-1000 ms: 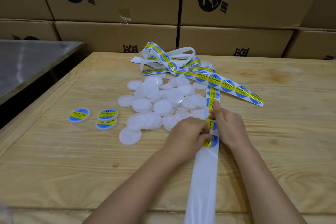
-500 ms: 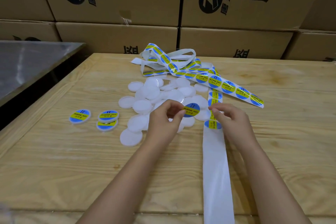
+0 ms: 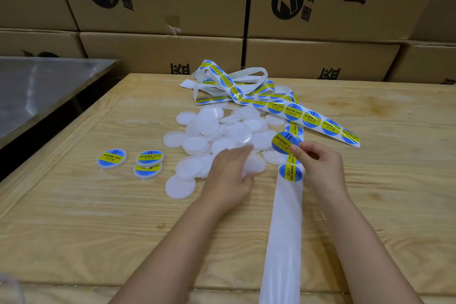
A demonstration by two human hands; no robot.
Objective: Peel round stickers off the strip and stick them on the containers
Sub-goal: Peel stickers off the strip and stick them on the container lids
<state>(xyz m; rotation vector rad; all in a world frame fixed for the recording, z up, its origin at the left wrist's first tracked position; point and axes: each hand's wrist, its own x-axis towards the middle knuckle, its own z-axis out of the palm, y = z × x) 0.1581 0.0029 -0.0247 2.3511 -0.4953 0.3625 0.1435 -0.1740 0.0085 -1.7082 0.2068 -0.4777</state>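
Now your R hand point(image 3: 318, 163) pinches the peeled sticker point(image 3: 285, 142), just right of the blank container point(image 3: 255, 164) under your flat L hand point(image 3: 228, 175).

The right hand point(image 3: 318, 165) pinches a peeled round sticker point(image 3: 285, 142) by its edge, above the strip point(image 3: 283, 229) that runs down the wooden tabletop point(image 3: 74, 217). The left hand point(image 3: 229, 175) lies flat, fingers straight, on the pile of white containers point(image 3: 195, 144). Three labelled containers point(image 3: 150, 157) sit apart to the left. Cardboard boxes point(image 3: 320, 57) are stacked behind.
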